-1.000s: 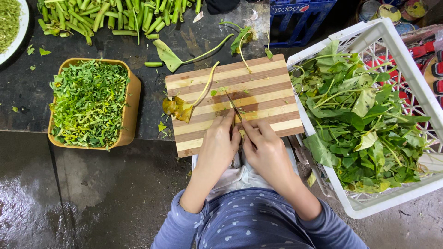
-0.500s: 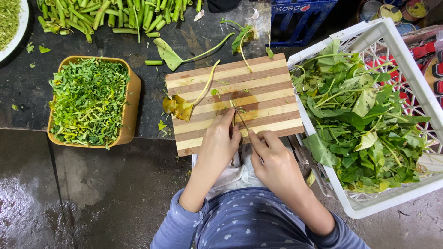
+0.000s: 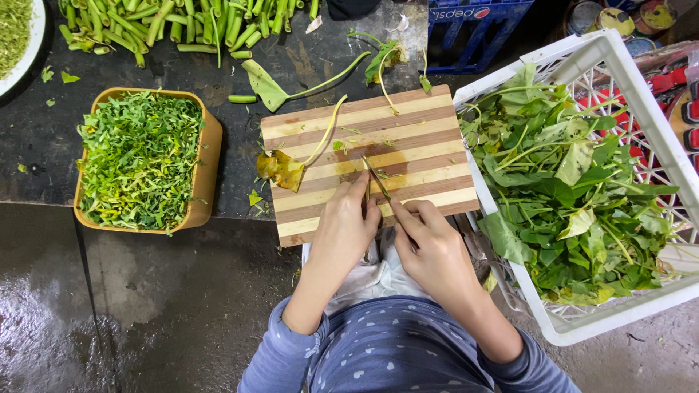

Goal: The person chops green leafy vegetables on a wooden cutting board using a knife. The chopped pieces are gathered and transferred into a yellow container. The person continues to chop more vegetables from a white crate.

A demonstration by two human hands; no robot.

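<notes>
A striped wooden cutting board (image 3: 408,138) lies in front of me. My right hand (image 3: 429,244) grips a small knife (image 3: 377,179) whose blade lies on the board's near part. My left hand (image 3: 346,225) rests at the board's near edge with its fingertips against the blade, fingers curled; I cannot tell whether they pinch anything. A yellowed leaf with a long stem (image 3: 280,167) hangs over the board's left edge.
A white plastic crate (image 3: 619,65) full of green leaves stands at the right. A yellow tub (image 3: 207,156) of chopped greens sits at the left. Cut green stems (image 3: 167,25) lie at the back. A blue crate (image 3: 473,29) stands behind the board. The floor is wet.
Both hands have drawn slightly toward me along the board's near edge, the knife with them. The leaves on the board have not moved.
</notes>
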